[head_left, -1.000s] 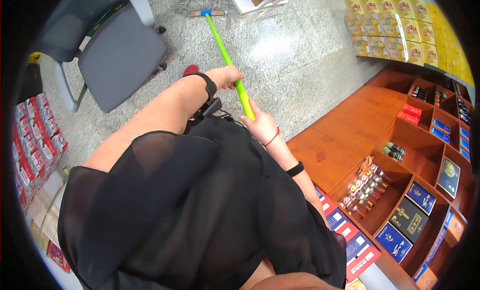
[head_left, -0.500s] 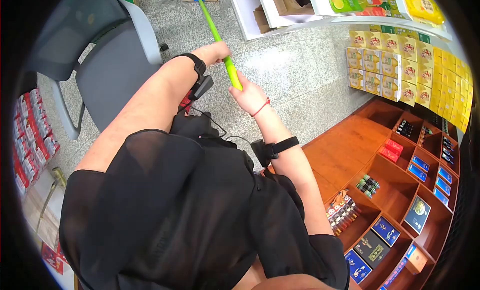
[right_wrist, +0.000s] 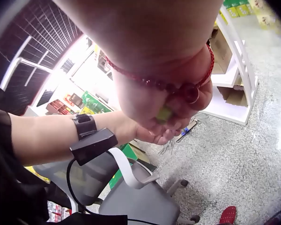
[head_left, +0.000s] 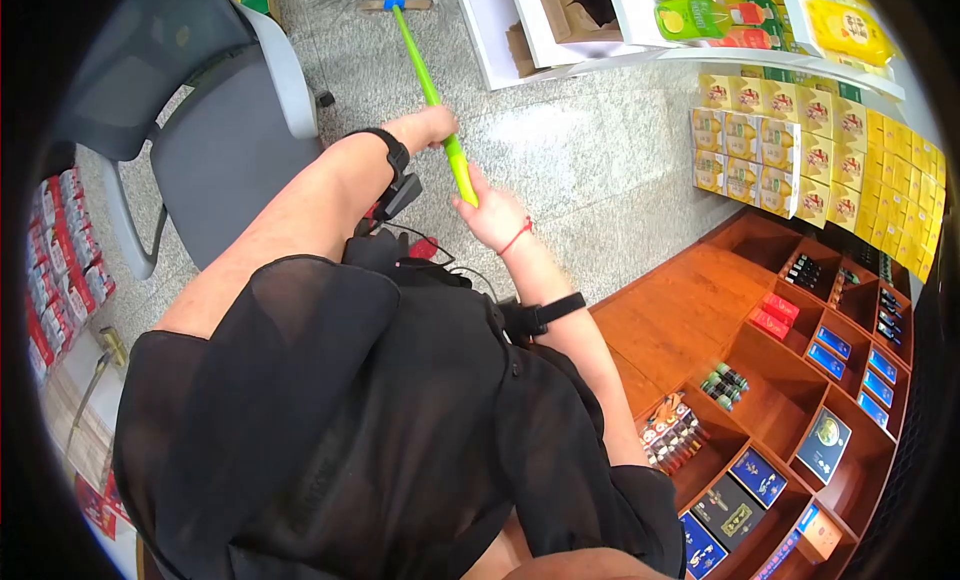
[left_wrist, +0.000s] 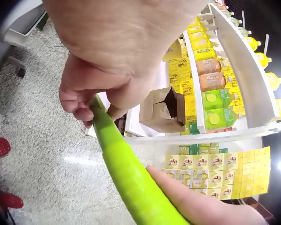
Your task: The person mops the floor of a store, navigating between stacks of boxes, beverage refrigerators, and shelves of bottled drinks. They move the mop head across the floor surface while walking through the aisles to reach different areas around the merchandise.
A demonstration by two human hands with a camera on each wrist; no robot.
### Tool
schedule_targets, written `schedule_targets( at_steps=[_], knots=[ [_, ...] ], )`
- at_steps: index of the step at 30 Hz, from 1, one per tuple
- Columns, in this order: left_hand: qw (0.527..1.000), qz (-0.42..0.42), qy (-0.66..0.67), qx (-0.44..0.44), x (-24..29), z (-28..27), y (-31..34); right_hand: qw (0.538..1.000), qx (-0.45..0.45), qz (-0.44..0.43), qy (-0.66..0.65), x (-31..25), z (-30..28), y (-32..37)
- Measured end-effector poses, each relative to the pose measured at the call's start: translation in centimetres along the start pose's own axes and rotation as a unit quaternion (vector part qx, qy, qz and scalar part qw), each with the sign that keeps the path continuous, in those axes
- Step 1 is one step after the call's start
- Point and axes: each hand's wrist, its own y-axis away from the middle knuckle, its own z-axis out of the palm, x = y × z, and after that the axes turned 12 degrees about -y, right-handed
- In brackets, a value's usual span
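A mop with a bright green handle (head_left: 413, 55) stretches forward from me, its wooden bar with a blue joint (head_left: 394, 5) down on the floor near the top of the head view. Grey mop strings around the bar fade into the speckled floor. My left hand (head_left: 430, 128) grips the handle partway along; in the left wrist view its fingers curl round the green tube (left_wrist: 131, 173). Close behind it, my right hand (head_left: 492, 220) holds the handle's yellow-green top end. That end (right_wrist: 164, 114) peeks out of the right fist in the right wrist view.
A grey office chair (head_left: 225, 150) stands close on the left. White shelving (head_left: 560, 65) with bottles and an open carton is ahead right. Stacked yellow boxes (head_left: 780, 155) and a wooden cabinet (head_left: 690, 300) line the right. Red shoes (left_wrist: 10, 199) are on the floor below.
Both hands and the mop went forward, then came back slightly over the last half second. The head view has shifted, bringing more of the white shelving in. Both hands keep their grip.
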Motion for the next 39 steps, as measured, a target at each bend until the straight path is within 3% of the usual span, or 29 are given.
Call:
schedule_targets(
  at_steps=[2,6,8,14,16,19,24,29,39],
  knots=[
    [0.998,-0.004,0.042,-0.053,1.2,0.2,3.5,0.999,-0.02,0.013,-0.027,1.2,0.0,2.0],
    [0.99,-0.006,0.055,-0.133,1.8,5.2,4.0,0.999,-0.035,0.003,-0.016,4.9,-0.3,7.5],
    [0.97,-0.016,0.011,-0.241,3.2,7.4,4.8,0.999,-0.03,-0.004,-0.022,7.3,-0.9,10.6],
    [0.948,-0.019,-0.067,-0.311,7.6,12.2,6.7,0.998,-0.007,-0.044,-0.044,13.1,-4.6,18.9],
    [0.947,-0.024,-0.073,-0.312,8.9,12.8,7.7,0.998,-0.029,-0.012,-0.053,13.4,-6.0,20.5],
    [0.942,-0.032,-0.08,-0.326,9.6,13.0,8.0,0.998,-0.028,-0.036,-0.036,15.0,-6.0,20.8],
    [0.952,-0.047,-0.068,-0.293,9.8,11.5,5.5,0.998,-0.039,-0.039,0.011,14.8,-6.8,17.3],
    [0.982,-0.075,0.041,-0.168,8.5,8.0,3.2,0.997,-0.045,-0.064,-0.001,13.3,-7.7,9.8],
    [0.984,-0.077,0.149,-0.062,3.8,-10.4,-8.2,0.99,-0.069,-0.119,0.021,2.6,-13.4,-11.2]
  ],
)
